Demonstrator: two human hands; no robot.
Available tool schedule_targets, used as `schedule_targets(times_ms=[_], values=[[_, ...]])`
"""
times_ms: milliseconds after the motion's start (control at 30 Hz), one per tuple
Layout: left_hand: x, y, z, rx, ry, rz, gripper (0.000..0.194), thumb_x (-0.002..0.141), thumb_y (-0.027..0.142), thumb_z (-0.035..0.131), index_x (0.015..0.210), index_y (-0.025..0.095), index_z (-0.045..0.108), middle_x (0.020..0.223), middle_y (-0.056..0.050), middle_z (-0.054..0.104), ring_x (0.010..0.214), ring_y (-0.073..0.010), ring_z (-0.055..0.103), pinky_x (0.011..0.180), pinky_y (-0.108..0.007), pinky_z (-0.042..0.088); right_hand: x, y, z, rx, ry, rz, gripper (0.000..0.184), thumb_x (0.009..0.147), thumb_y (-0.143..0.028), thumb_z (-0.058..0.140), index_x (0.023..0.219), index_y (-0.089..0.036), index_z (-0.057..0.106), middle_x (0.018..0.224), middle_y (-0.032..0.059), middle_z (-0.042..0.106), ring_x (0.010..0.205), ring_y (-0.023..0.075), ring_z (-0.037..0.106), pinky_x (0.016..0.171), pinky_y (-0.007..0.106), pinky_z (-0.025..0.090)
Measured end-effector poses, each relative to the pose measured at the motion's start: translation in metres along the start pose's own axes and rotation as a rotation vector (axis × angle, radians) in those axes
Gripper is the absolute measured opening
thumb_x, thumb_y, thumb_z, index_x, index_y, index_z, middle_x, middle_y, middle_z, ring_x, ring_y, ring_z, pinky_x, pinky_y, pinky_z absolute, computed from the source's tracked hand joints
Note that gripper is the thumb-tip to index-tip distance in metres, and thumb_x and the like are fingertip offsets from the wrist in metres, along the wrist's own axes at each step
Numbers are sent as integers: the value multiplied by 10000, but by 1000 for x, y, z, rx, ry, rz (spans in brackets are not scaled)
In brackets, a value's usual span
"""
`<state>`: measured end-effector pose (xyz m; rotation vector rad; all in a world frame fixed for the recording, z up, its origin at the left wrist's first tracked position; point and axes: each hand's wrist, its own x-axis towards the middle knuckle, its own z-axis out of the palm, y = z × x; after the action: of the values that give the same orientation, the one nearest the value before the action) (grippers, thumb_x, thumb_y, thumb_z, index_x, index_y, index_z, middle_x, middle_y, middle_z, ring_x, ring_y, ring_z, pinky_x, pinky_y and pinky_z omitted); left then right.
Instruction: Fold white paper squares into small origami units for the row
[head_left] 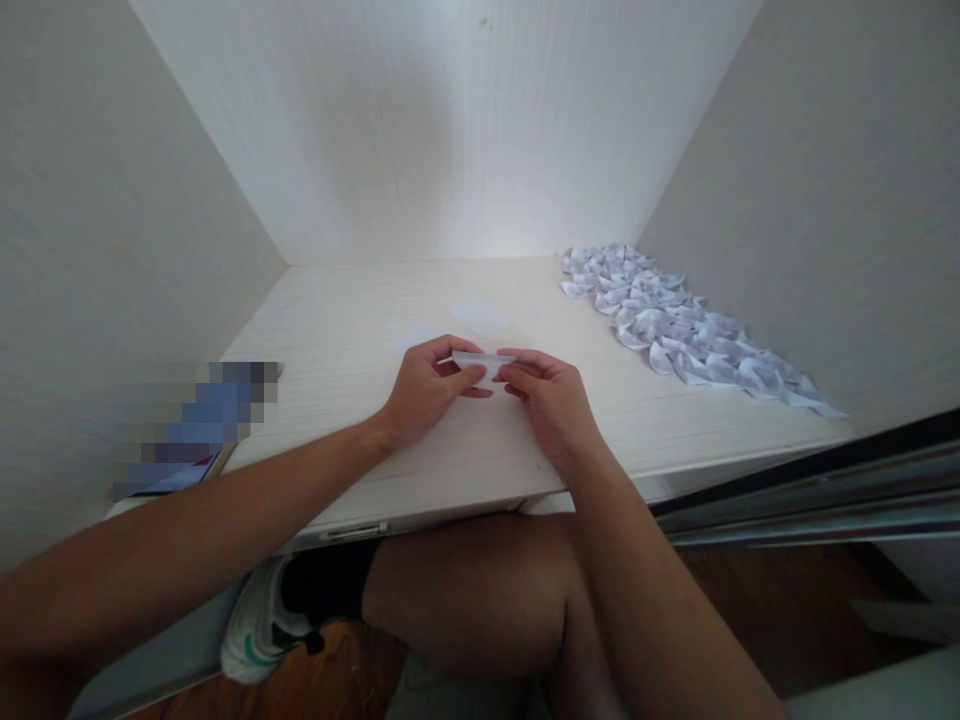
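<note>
A small folded piece of white paper [487, 362] is held up between my two hands, just above the tabletop. My left hand [433, 388] pinches its left end between thumb and fingers. At the right end, my right hand [546, 390] grips it the same way. The paper's lower part is partly covered by my thumbs. Beyond my hands, flat sheets of white paper [480, 316] lie on the pale wooden surface [337, 330].
Many folded white paper pieces [675, 320] are heaped along the right wall. A blurred-out object [199, 425] lies at the left edge. Panels close in the left, back and right sides. My bent leg [472, 590] is under the front edge.
</note>
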<state>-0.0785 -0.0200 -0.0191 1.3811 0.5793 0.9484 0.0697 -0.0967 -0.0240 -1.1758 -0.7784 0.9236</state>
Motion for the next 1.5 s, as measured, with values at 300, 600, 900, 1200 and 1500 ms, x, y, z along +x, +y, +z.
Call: schedule_targets(times_ms=[300, 600, 900, 1200, 1500], values=[[-1, 5, 1, 23, 3, 2, 301, 683, 305, 902, 853, 143, 715, 847, -30, 729, 756, -188, 741, 682, -409, 720, 0, -1, 0, -10, 10, 7, 205, 709, -280, 778, 906, -228, 798, 841, 35, 793, 835, 202, 734, 803, 353, 534], [-2, 9, 2, -12, 4, -42, 329, 652, 303, 927, 844, 131, 723, 848, -36, 738, 778, -205, 756, 663, -389, 714, -2, -1, 3, 6, 59, -27, 132, 678, -243, 790, 809, -230, 808, 747, 14, 781, 756, 183, 719, 729, 320, 513], [-3, 13, 5, -64, 15, -45, 286, 638, 292, 932, 812, 122, 780, 804, -44, 768, 757, -194, 768, 741, -383, 708, -5, -9, -4, -122, -20, -162, 85, 719, -263, 792, 795, -228, 806, 749, 4, 777, 724, 164, 686, 701, 309, 509], [-1, 15, 3, 25, -23, -1, 191, 683, 200, 852, 851, 124, 801, 809, -42, 778, 750, -169, 745, 783, -357, 691, -3, -5, -3, -137, 24, -157, 181, 704, -323, 851, 807, -197, 772, 806, 24, 780, 724, 165, 672, 727, 328, 537], [-2, 13, 2, 55, -33, -5, 406, 675, 381, 931, 920, 140, 716, 833, -25, 760, 771, -172, 746, 696, -329, 695, -4, -4, -3, -133, 10, -192, 341, 685, -258, 838, 897, -243, 572, 687, -74, 636, 651, 138, 636, 644, 289, 491]])
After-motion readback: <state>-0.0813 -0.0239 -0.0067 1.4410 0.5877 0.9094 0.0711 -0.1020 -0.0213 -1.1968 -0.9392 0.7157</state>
